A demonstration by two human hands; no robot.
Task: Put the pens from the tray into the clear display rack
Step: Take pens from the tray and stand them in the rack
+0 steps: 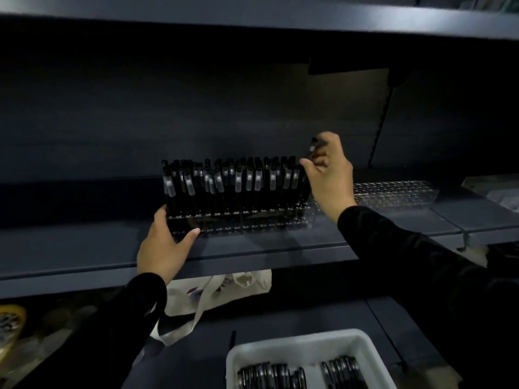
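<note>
It is dim where I work; the shelf (pixel 252 249) back is near black (my sleeves vanish into it). The white tray (pixel 297 349) glows brightest. Edges bow, corners blur.

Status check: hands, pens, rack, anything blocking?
Left hand steadies clear rack at its left end. Right hand pinches one pen above rack's right end. More pens in white tray. Nothing blocking.
</note>
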